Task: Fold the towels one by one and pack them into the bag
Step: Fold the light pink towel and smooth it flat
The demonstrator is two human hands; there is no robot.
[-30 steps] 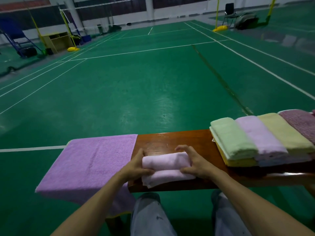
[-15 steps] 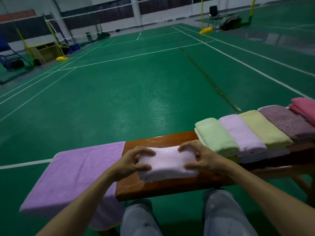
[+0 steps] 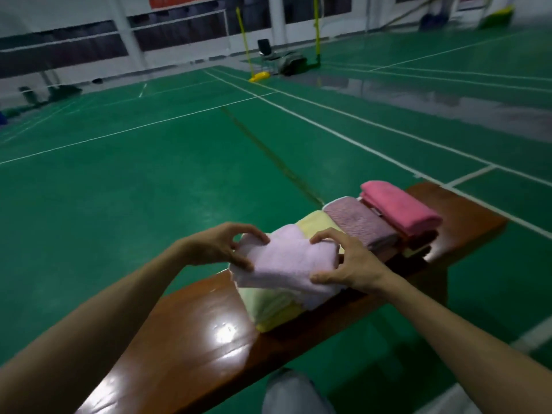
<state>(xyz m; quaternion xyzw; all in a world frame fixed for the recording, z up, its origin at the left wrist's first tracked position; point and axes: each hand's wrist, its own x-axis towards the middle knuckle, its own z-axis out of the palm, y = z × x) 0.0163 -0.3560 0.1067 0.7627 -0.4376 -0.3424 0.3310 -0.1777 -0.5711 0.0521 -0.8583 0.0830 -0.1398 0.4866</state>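
Pinching lilac towel (image 3: 286,261) by both ends with left grip (image 3: 222,248) and right grip (image 3: 343,264), over towel row (image 3: 361,224). Bare surface (image 3: 179,339) left of row.

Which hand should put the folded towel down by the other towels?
Right, probably. The right hand grips the end of the towel nearest the row of stacked towels; the left hand grips the end farther from it.

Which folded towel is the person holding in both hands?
The pale lilac towel, gripped by the left hand and right hand at its ends; the yellow towel, mauve towel and pink towel lie unheld on the bench.
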